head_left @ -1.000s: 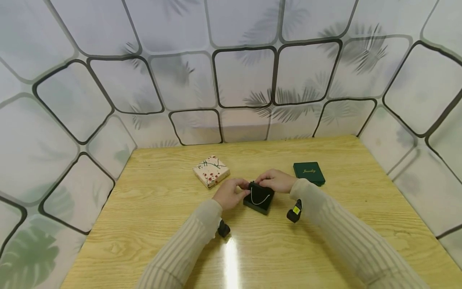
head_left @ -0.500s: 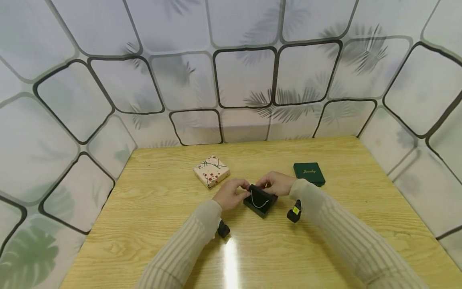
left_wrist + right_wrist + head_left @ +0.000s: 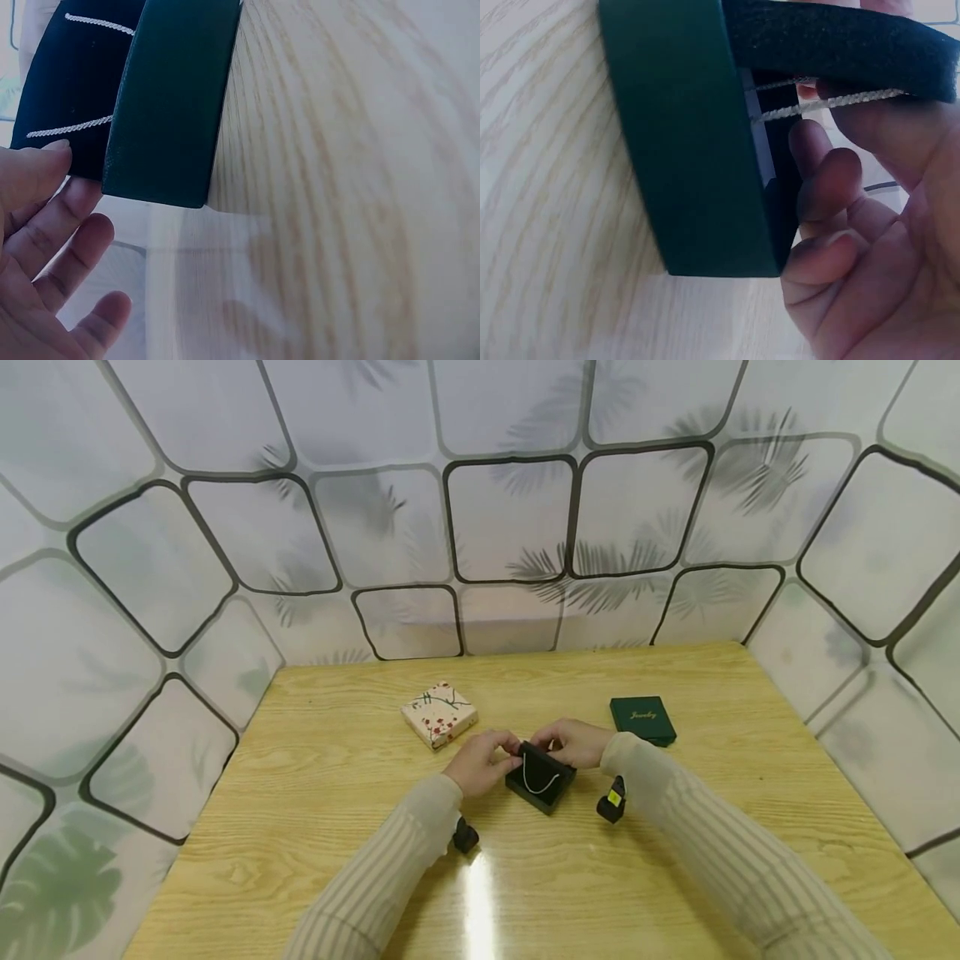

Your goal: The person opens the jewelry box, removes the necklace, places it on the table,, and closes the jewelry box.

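A small dark green jewelry box base [image 3: 531,802] sits on the table between both hands. Its black velvet pad [image 3: 840,45] stands tilted up out of the base, and a thin silver chain [image 3: 847,100] hangs across it in a loop. My left hand [image 3: 477,764] pinches the pad's left edge, thumb [image 3: 46,161] on its face near one end of the chain. At the pad's back and right side, my right hand [image 3: 573,742] grips it, with fingers [image 3: 832,180] curled beside the box wall. The box interior is mostly hidden.
Behind the left hand lies a cream box [image 3: 439,717] with a red blossom print. A dark green lid [image 3: 642,720] lettered "Jewelry" lies behind the right forearm. The wooden table [image 3: 337,760] meets a patterned cloth [image 3: 510,527] at the back and sides.
The pad's tilt has changed, its right end swinging outward to the right. The box base has turned slightly. My right hand has shifted a little lower, while the left hand has barely moved.
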Motion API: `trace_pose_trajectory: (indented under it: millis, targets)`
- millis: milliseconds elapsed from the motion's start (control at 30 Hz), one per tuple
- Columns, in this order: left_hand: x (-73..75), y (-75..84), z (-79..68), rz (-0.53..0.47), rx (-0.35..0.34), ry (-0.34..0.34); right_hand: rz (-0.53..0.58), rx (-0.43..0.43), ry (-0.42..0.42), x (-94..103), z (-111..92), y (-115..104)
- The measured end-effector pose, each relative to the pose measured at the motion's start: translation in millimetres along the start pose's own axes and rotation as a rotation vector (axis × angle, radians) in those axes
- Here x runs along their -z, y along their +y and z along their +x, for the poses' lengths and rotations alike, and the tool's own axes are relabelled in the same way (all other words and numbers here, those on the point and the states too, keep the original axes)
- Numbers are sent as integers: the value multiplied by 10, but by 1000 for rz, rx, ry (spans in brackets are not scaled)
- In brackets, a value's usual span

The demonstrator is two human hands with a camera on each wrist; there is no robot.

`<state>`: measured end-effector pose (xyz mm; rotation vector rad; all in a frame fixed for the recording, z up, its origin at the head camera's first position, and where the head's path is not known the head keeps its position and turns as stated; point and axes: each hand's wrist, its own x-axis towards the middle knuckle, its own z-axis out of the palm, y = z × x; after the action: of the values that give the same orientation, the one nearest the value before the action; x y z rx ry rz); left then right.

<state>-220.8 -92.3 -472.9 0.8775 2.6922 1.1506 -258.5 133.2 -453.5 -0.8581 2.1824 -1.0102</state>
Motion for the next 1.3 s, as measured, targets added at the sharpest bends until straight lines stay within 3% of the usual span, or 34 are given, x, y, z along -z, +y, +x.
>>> trace_pose_trajectory:
  millis: [233,433,533,700,833,967,1300]
  targets:
    - [-6,6,7,16,15,-13,-39,23,38,0,-6,16]
    - [-18,10,18,1,17,-20,-169,1,312,-4,-100,-85]
    - [-27,14,18,-15,17,-18,-297,42,414,-59,-147,-201]
    - [-36,31,11,-38,23,10,-559,82,407,-220,-162,-359]
    - [-58,47,12,-52,10,25,-677,-37,416,-316,-151,-420]
    - [-73,40,9,-59,20,42,-747,-104,439,-355,-145,-474]
    - [-80,-6,-4,-84,45,84,-785,-124,504,-469,-119,-461]
